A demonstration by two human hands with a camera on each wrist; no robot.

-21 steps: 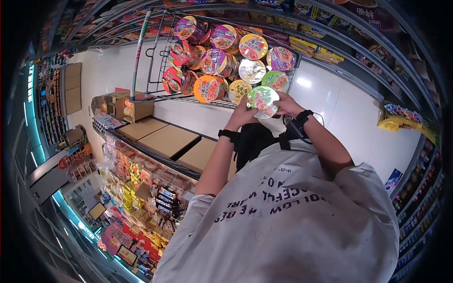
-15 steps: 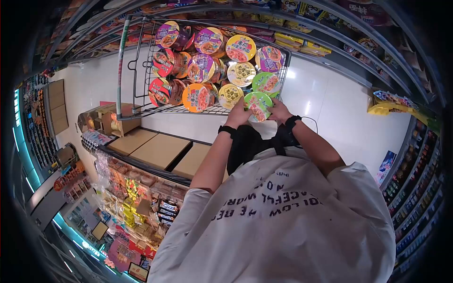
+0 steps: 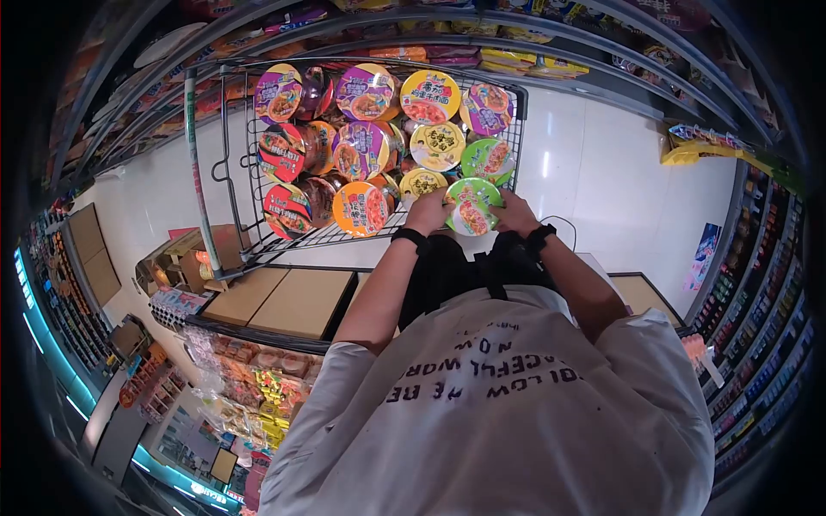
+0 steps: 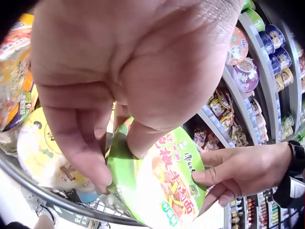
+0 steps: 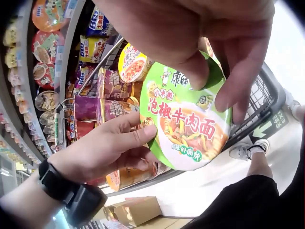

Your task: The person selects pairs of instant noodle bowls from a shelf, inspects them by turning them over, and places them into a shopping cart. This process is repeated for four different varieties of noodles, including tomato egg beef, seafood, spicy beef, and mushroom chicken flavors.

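Lowered toward the cart (image 3: 206,215), both hands' fingers (image 4: 86,157) grip the green noodle bowl (image 3: 471,206) beside stacked bowls (image 3: 361,146).

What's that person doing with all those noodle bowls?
A person is standing in a shop aisle over a wire cart packed with instant noodle bowls. Both hands are on one green-lidded noodle bowl at the cart's near edge: the left hand holds its left rim and the right hand grips the right rim. The right wrist view shows a beef noodle picture on the lid. A yellow-lidded bowl sits right beside it in the cart.
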